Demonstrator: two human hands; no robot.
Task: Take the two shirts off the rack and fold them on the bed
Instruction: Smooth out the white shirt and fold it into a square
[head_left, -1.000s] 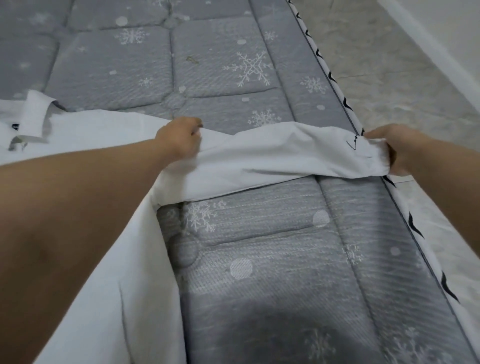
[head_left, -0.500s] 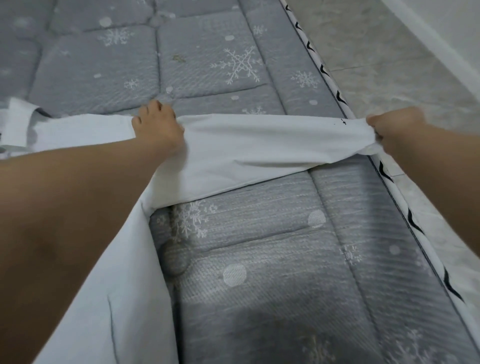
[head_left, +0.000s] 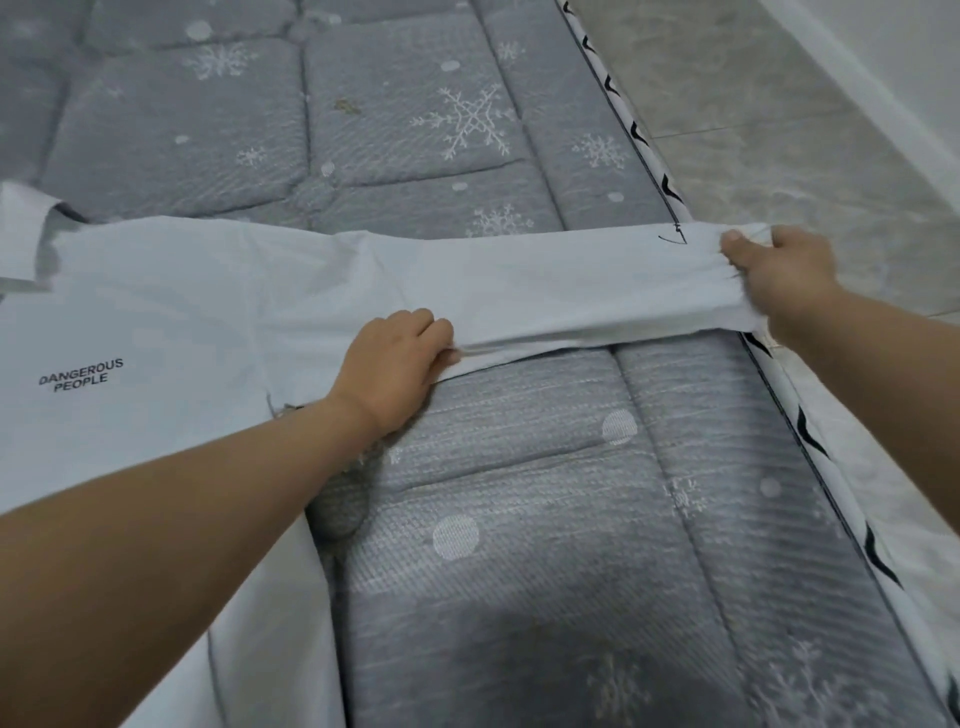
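Stretching one sleeve (head_left: 545, 280) of the white shirt (head_left: 156, 322) flat across the bed (head_left: 519, 545), the right hand (head_left: 779, 270) pinches the cuff while the left hand (head_left: 395, 369) grips the sleeve's lower edge near the armpit. Folding has begun; next, probably, the sleeve folds inward over the body.

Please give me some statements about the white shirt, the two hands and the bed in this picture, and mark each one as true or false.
1. The right hand grips the cuff end of the sleeve. True.
2. The white shirt hangs on a rack. False: it lies on the bed.
3. The left hand holds the sleeve's near edge. True.
4. The shirt's print reads "HAPPY PEOPLE". False: it reads "DANGEROUS PEOPLE".
5. The sleeve is folded over the shirt's body. False: it stretches out towards the bed's edge.
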